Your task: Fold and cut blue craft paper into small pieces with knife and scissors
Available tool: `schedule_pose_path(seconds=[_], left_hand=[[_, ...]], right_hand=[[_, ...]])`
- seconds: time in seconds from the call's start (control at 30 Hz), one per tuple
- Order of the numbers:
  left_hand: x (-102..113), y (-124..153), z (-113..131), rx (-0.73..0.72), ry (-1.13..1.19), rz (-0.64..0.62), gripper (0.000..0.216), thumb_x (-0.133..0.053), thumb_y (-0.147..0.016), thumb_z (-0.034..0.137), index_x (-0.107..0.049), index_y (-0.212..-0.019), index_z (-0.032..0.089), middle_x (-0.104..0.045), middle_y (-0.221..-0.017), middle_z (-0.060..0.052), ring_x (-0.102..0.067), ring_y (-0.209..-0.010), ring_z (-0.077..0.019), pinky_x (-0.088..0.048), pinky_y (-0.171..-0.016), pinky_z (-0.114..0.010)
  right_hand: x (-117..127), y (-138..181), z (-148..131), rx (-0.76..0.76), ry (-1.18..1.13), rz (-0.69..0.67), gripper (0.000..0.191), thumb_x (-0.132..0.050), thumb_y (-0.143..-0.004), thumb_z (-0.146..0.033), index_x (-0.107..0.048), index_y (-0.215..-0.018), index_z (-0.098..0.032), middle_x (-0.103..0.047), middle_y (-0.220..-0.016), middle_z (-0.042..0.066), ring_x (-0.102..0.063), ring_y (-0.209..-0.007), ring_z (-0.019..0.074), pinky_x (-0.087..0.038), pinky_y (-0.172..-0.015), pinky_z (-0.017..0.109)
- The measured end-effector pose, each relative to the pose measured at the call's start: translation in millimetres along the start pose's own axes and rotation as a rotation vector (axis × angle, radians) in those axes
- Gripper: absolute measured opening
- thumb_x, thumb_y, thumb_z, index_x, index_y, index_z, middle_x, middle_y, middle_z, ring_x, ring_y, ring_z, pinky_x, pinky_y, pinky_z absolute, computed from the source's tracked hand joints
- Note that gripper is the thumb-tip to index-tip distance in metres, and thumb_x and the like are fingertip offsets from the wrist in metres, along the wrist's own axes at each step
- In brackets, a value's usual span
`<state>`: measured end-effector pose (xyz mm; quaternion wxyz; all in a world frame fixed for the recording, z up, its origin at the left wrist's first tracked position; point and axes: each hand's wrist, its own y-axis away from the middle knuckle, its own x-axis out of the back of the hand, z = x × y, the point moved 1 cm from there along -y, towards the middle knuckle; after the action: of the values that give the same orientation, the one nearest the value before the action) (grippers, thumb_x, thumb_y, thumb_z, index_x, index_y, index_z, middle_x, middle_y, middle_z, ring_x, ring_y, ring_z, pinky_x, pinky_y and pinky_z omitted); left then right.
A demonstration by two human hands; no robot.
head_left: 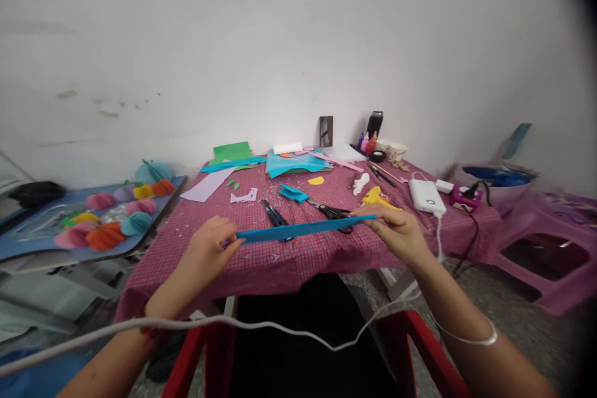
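A long narrow strip of blue paper (303, 229) is stretched nearly level between my two hands, above the near part of the table. My left hand (215, 244) pinches its left end with the fingers curled in. At the other end, my right hand (394, 230) grips the strip between thumb and fingers. Just beyond the strip lie black-handled scissors (333, 210) and a dark tool (275, 214) that I cannot name for certain, partly covered by the strip. A folded piece of blue paper (293, 193) rests behind them.
A checked red cloth (172, 233) covers the table, with paper sheets (233, 151) at the back. To the right are a yellow glue gun (380, 198), a white power bank (426, 196) and paper cups (396, 152). Paper ornaments (107, 235) fill a blue side table. A white cable (261, 324) crosses in front.
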<state>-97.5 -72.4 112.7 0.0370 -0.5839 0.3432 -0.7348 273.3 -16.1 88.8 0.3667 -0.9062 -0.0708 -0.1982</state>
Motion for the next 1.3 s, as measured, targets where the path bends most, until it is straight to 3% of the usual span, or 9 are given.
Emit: schedule_pose_path(seconds=[0.13, 0.23, 0.47, 0.6, 0.77, 0.93, 1.07, 1.17, 1.3], left_hand=[[-1, 30, -13, -0.188, -0.257, 0.069, 0.022, -0.045, -0.089, 0.017, -0.057, -0.07, 0.02, -0.066, -0.086, -0.006, -0.053, -0.079, -0.019, -0.039, -0.077, -0.033], [-29, 60, -16, -0.281, -0.195, -0.046, 0.022, -0.044, -0.089, 0.014, -0.058, -0.073, 0.02, -0.067, -0.088, -0.006, -0.054, -0.08, -0.0191, -0.04, -0.077, -0.032], [-70, 85, -23, -0.03, -0.006, -0.16, 0.029, -0.048, -0.086, 0.015, -0.059, -0.113, 0.017, -0.063, -0.097, -0.01, -0.058, -0.089, -0.0216, -0.048, -0.081, -0.035], [-71, 79, -34, -0.036, 0.09, -0.155, 0.026, -0.048, -0.087, 0.019, -0.065, -0.105, 0.021, -0.061, -0.113, -0.01, -0.057, -0.101, -0.0234, -0.047, -0.088, -0.041], [-80, 75, -48, -0.053, 0.228, -0.135, 0.027, -0.051, -0.084, 0.015, -0.069, -0.102, 0.022, -0.067, -0.107, -0.009, -0.06, -0.099, -0.0229, -0.045, -0.088, -0.043], [-67, 67, -37, 0.255, 0.567, -0.049, 0.012, -0.06, -0.08, 0.026, -0.071, -0.083, 0.02, -0.071, -0.09, -0.007, -0.064, -0.089, -0.0201, -0.048, -0.083, -0.036], [-34, 58, -12, 0.702, 0.685, 0.19, 0.019, -0.067, -0.075, 0.036, -0.064, -0.075, 0.017, -0.058, -0.062, 0.003, -0.052, -0.057, -0.0111, -0.042, -0.053, -0.021], [-18, 52, 4, 0.806, 0.817, 0.298, 0.026, -0.07, -0.071, 0.04, -0.059, -0.073, 0.016, -0.052, -0.059, 0.005, -0.046, -0.051, -0.0089, -0.039, -0.047, -0.018], [-22, 48, 14, 0.892, 1.018, 0.271, 0.032, -0.073, -0.068, 0.043, -0.057, -0.074, 0.016, -0.054, -0.06, 0.005, -0.049, -0.05, -0.0098, -0.043, -0.046, -0.02]], right_hand=[[-29, 10, 30, 0.262, 0.018, -0.038, 0.02, -0.052, -0.089, -0.029, -0.07, -0.093, -0.022, -0.073, -0.097, 0.01, -0.065, -0.1, 0.0231, -0.048, -0.093, 0.045], [-44, 34, 54, 0.249, 0.108, -0.191, 0.021, -0.047, -0.09, -0.021, -0.067, -0.099, -0.022, -0.072, -0.104, 0.009, -0.064, -0.103, 0.0208, -0.045, -0.097, 0.046], [-55, 59, 65, 0.106, 0.182, -0.208, 0.018, -0.05, -0.088, -0.015, -0.061, -0.1, -0.021, -0.07, -0.107, 0.008, -0.062, -0.106, 0.0184, -0.039, -0.102, 0.045], [-59, 55, 62, 0.089, 0.194, -0.185, 0.023, -0.054, -0.083, -0.014, -0.061, -0.104, -0.021, -0.07, -0.109, 0.008, -0.061, -0.106, 0.0208, -0.041, -0.097, 0.045], [-64, 54, 66, 0.107, 0.201, -0.216, 0.012, -0.058, -0.084, -0.019, -0.067, -0.089, -0.024, -0.071, -0.106, 0.004, -0.061, -0.106, 0.0227, -0.04, -0.095, 0.046], [-61, 52, 58, -0.112, 0.02, -0.08, 0.008, -0.06, -0.084, -0.027, -0.066, -0.086, -0.023, -0.072, -0.092, 0.003, -0.064, -0.093, 0.0215, -0.046, -0.086, 0.039], [-51, 46, 38, -0.43, -0.125, 0.111, 0.019, -0.063, -0.081, -0.04, -0.061, -0.078, -0.021, -0.061, -0.066, -0.001, -0.055, -0.058, 0.0136, -0.043, -0.053, 0.024], [-42, 40, 25, -0.538, -0.278, 0.162, 0.027, -0.066, -0.077, -0.046, -0.059, -0.076, -0.02, -0.058, -0.062, -0.002, -0.049, -0.05, 0.0115, -0.039, -0.046, 0.022], [-35, 41, 19, -0.704, -0.498, 0.158, 0.037, -0.072, -0.068, -0.051, -0.061, -0.088, -0.022, -0.067, -0.07, 0.0, -0.058, -0.055, 0.016, -0.048, -0.051, 0.026]])
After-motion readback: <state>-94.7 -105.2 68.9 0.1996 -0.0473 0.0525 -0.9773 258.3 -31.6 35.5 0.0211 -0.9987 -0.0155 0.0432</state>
